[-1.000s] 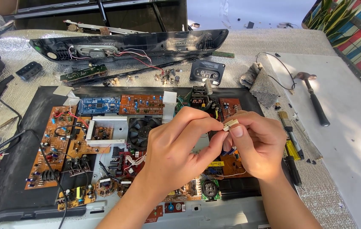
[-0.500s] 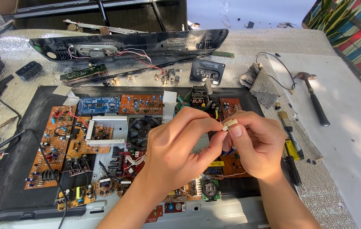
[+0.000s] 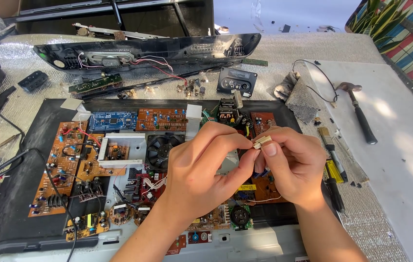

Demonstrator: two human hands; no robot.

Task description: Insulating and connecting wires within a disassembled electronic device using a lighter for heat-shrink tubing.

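Hardly anything moved, left hand (image 3: 201, 170) and right hand (image 3: 289, 167) still pinching small whitish part (image 3: 263, 141), possibly a connector

Small pale cream block-shaped component (image 3: 262, 141), lying roughly level, pinched at fingertips above the circuit boards (possibly a ceramic resistor; mostly covered).
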